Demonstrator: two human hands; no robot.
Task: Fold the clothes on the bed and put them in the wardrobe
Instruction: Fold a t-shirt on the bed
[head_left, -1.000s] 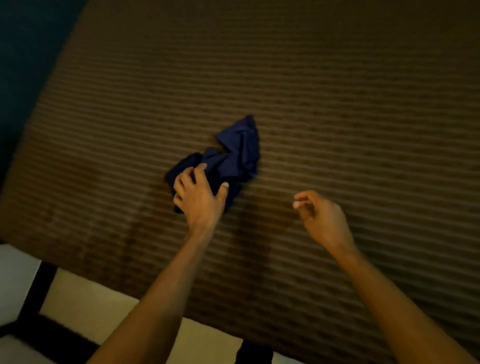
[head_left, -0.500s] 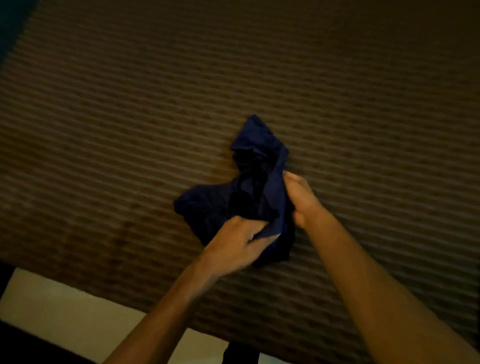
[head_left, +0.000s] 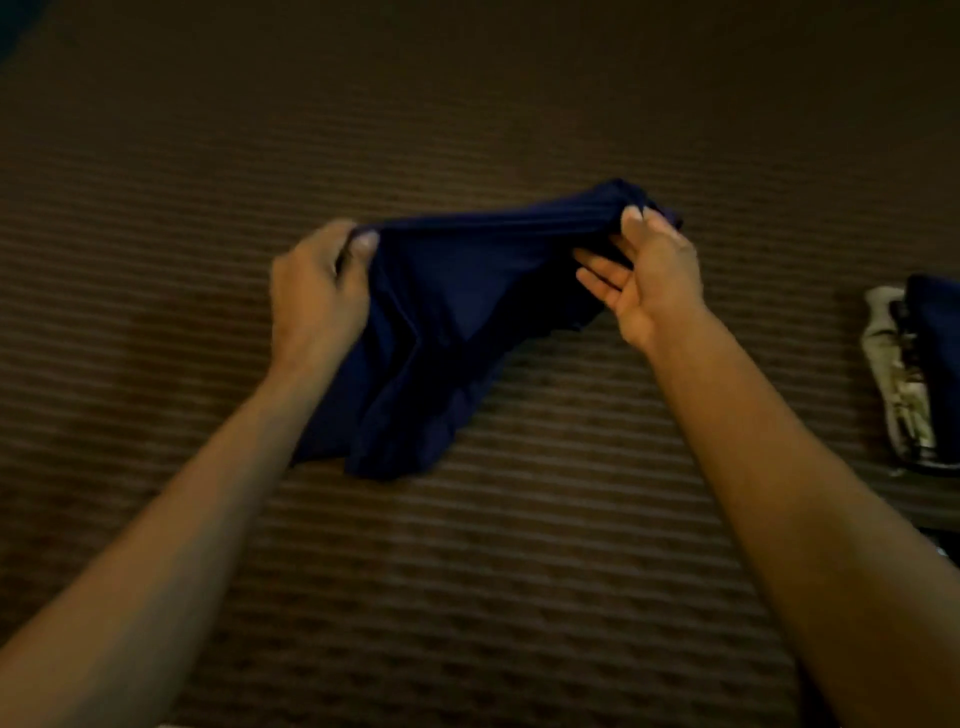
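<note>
A dark blue garment (head_left: 457, 322) is stretched between my two hands above the brown striped bed cover (head_left: 208, 156). My left hand (head_left: 317, 296) grips its left top corner, thumb on the near side. My right hand (head_left: 649, 275) pinches the right top corner with the thumb, while its lower fingers stick out straight. The cloth hangs down from that top edge in folds, and its lower end lies on the bed near my left forearm.
At the right edge of the bed lies a small stack of clothes: a dark blue piece (head_left: 935, 332) on a pale patterned one (head_left: 904, 389). The wardrobe is out of view.
The crumpled garment has been lifted off the bed and pulled out wide. My hands have moved apart, each holding one top corner. The view has shifted right, revealing the stack.
</note>
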